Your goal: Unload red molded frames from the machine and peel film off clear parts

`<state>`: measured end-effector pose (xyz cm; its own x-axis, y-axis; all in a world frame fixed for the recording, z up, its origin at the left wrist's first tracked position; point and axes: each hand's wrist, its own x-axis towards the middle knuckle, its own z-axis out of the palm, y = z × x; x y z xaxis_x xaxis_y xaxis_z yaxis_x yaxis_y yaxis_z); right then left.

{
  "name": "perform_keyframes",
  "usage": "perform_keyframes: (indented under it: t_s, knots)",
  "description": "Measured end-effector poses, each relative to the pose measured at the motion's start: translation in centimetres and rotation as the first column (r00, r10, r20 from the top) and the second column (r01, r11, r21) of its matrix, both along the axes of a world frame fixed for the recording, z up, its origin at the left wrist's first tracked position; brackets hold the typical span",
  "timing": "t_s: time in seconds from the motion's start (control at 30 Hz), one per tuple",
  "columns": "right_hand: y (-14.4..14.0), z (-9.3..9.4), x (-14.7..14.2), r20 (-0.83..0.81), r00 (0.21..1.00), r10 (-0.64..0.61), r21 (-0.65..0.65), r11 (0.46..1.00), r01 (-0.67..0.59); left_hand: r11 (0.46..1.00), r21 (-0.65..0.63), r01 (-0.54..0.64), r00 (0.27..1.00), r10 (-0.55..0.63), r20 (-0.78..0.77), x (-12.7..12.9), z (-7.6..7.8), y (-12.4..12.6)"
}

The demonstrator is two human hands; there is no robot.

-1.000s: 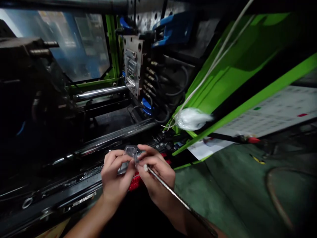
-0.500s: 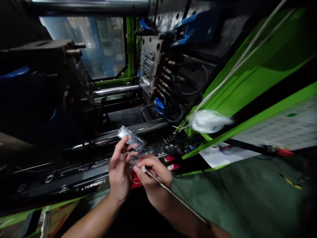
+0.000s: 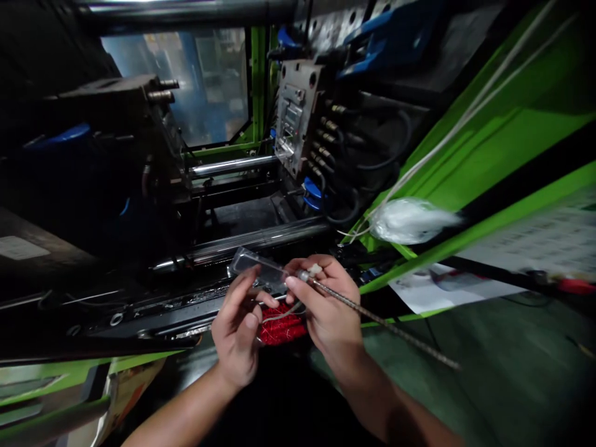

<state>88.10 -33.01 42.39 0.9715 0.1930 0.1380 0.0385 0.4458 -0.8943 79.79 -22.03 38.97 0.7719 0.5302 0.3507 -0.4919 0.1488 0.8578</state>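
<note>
- The left hand [image 3: 239, 332] is partly curled, its fingers reaching up to the underside of a clear plastic part [image 3: 258, 268], which it touches and steadies from below.
- The right hand [image 3: 326, 304] is closed around a thin metal rod [image 3: 382, 321]; thumb and forefinger pinch it near its pale tip, which lies just beside the right end of the clear part. The rod runs down and to the right, away from the hand.
- The clear plastic part is a flat, oblong, shallow tray-like piece, tilted, held between both hands above the front rail of the machine; whether anything lies in it cannot be told.
- Beneath the two hands lies a red mesh bag [image 3: 282, 329], touching the left hand's knuckles; its contents are hidden.
- Behind the hands run two shiny steel bars [image 3: 233, 166] of a green moulding machine [image 3: 465, 155], with a grey metal mould block [image 3: 295, 121] at their far end.
- To the right, a white plastic bag [image 3: 410, 220] hangs from white cords against the green panel, well apart from the hands.
</note>
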Motion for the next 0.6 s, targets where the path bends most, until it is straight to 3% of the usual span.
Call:
perform_keyframes:
  t_s: [0.2, 0.4, 0.6]
  knots:
    - [-0.8, 1.0, 0.5, -0.072, 0.996, 0.049, 0.032, 0.998, -0.046, 0.988, -0.147, -0.051, 0.999, 0.053, 0.011, 0.9, 1.1, 1.9]
    - [-1.4, 0.6, 0.7, -0.05, 0.998, 0.039, -0.01, 0.999, -0.039, 0.964, -0.24, 0.117, 0.956, -0.174, -0.235, 2.2, 2.6, 4.1]
    - [-2.0, 0.5, 1.0, -0.02, 1.0, -0.012, -0.039, 0.999, 0.011, 0.941, -0.305, 0.15, 0.916, -0.248, -0.316, 2.1, 2.6, 4.1]
